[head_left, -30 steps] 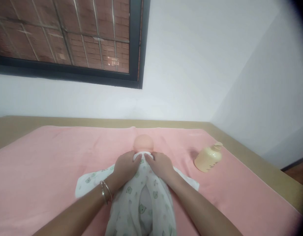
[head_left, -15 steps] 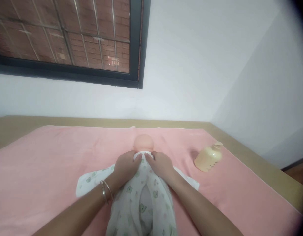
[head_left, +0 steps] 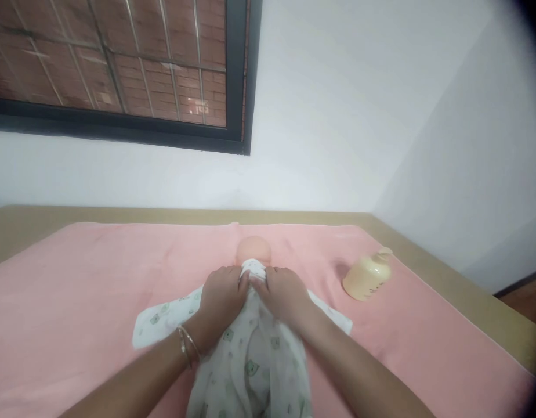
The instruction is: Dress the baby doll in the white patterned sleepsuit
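A doll [head_left: 253, 248] lies on the pink cloth, and only the round top of its head shows beyond the clothing. White baby clothes [head_left: 250, 360] with green bear prints cover it, the sleeves spread out to both sides. At the neckline, my left hand [head_left: 224, 293] grips the fabric from the left, with bangles on its wrist. My right hand [head_left: 285, 293] grips the same neckline from the right. Both thumbs point inward and nearly meet below the collar. The fingers beneath the fabric are partly hidden.
A pale yellow baby bottle [head_left: 366, 277] lies tilted on the pink cloth [head_left: 98, 290] to the right. The cloth covers a wooden surface [head_left: 428, 273] that meets white walls. A dark-framed window [head_left: 235, 75] with bars is at the upper left.
The collar has been drawn slightly up toward the doll's head, bunching between my thumbs. Both hands keep their hold. The view has shifted a little.
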Available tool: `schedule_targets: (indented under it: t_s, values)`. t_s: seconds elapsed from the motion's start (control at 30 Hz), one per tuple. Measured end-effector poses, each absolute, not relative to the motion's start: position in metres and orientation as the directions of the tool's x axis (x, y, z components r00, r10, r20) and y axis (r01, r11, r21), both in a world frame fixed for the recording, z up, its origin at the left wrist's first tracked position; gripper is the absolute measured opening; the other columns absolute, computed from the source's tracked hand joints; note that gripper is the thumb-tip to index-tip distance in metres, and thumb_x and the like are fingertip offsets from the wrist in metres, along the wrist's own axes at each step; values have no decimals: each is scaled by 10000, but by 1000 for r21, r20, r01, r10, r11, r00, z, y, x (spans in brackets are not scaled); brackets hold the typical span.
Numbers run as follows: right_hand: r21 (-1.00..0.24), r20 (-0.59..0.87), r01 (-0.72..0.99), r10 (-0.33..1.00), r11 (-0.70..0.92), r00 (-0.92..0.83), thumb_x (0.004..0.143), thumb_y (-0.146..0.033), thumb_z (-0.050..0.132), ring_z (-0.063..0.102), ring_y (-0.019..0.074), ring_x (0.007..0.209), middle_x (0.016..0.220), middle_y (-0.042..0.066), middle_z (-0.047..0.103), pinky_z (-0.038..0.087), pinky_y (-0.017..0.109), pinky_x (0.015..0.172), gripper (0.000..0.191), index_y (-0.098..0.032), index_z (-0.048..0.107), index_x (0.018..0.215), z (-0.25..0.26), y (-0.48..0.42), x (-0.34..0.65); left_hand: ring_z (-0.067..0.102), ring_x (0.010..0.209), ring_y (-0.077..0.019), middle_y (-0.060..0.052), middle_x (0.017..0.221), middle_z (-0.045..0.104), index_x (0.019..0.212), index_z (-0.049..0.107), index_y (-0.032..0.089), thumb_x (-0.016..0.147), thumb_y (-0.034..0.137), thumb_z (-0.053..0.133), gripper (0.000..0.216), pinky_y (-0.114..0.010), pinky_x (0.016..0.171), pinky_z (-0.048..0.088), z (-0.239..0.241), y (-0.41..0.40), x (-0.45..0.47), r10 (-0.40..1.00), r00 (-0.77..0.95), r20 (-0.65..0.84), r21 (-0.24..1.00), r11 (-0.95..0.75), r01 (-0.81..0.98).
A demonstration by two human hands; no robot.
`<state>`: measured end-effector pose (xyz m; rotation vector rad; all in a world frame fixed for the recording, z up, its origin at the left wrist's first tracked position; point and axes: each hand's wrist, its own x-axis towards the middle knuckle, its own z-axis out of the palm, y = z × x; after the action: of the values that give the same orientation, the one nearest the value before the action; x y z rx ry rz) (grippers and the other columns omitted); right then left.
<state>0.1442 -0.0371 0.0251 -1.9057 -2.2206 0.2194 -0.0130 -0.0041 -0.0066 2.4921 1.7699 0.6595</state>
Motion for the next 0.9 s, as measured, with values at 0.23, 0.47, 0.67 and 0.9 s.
schedule_targets:
  t_s: [0.23,0.47,0.67,0.9]
  values:
    - [-274,40,935,974,224,-221,952,-544,168,599,216,807,870,115,667,362,324,773,615,-153,637,885,33,-39,151,556,731,-193,-74,764,637,759,611,176,937,421,246,474,-299,670,361,-6,-1,-16,914,267,304,311,-360,879]
    - [-324,10,932,986,160,-166,932,-596,135,597,237,838,905,125,669,370,315,716,674,-150,641,930,27,-34,151,536,689,-190,-58,715,622,693,582,183,940,397,269,452,-302,651,350,-10,-1,-17,871,309,382,276,-427,861]
    - [-359,30,909,976,212,-216,928,-614,146,593,204,825,880,96,670,343,327,846,668,-167,640,879,40,-41,152,531,652,-170,-45,711,617,716,592,180,949,399,245,472,-291,627,357,-7,1,-20,877,342,337,330,-450,829]
    - [-373,-72,919,984,127,-165,909,-646,116,595,218,815,914,121,666,364,293,693,721,-167,655,921,34,-34,155,527,676,-185,-59,711,613,690,577,173,942,369,282,435,-310,648,353,-11,-1,-17,838,341,426,250,-471,846]
